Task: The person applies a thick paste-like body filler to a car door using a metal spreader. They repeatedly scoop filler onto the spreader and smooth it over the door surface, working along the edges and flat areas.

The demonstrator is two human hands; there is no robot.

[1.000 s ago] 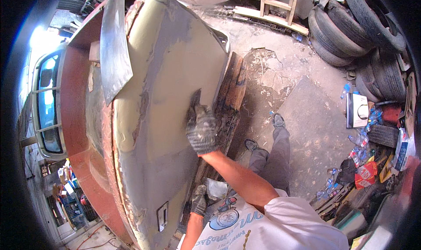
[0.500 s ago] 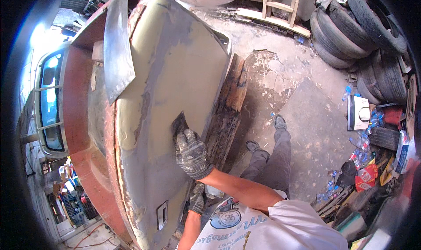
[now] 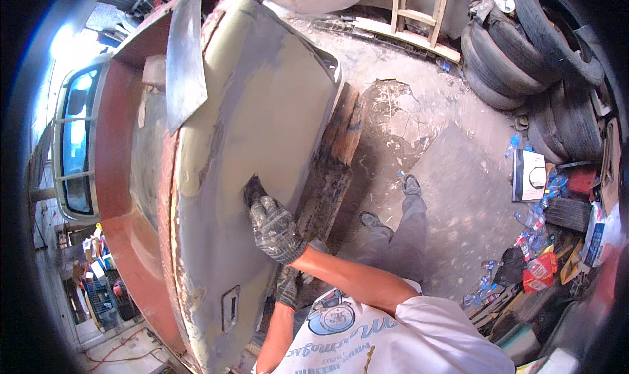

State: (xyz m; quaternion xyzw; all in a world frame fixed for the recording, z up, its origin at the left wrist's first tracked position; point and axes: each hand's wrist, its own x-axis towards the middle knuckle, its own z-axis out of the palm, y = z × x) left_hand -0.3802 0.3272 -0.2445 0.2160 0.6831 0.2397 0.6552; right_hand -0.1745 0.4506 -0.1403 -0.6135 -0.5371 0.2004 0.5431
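A vehicle tailgate point(image 3: 262, 121) with patchy beige and grey filler or primer slants across the middle, on the truck bed's end. My right hand point(image 3: 278, 228), in a dirty grey knit glove, presses a small dark sheet that looks like sandpaper point(image 3: 253, 190) flat against the panel. Its fingers are closed over the sheet. My left hand point(image 3: 288, 287), gloved alike, is lower down by the panel's edge, below the right forearm. Its fingers are mostly hidden, so whether it grips anything does not show. A rectangular handle opening point(image 3: 230, 308) sits in the panel near me.
The red-brown truck bed point(image 3: 124, 177) lies left, a bent metal sheet point(image 3: 187, 59) over its edge. Charred timber point(image 3: 337, 144) runs along the tailgate. Stacked tyres point(image 3: 511, 53), a white box point(image 3: 528, 175) and plastic bottles are at right. A wooden frame point(image 3: 416, 20) stands at the back.
My right hand and the dark sheet have slid slightly over the panel, toward the left and up. The whole view has shifted a little; my left hand stays by the panel's edge.
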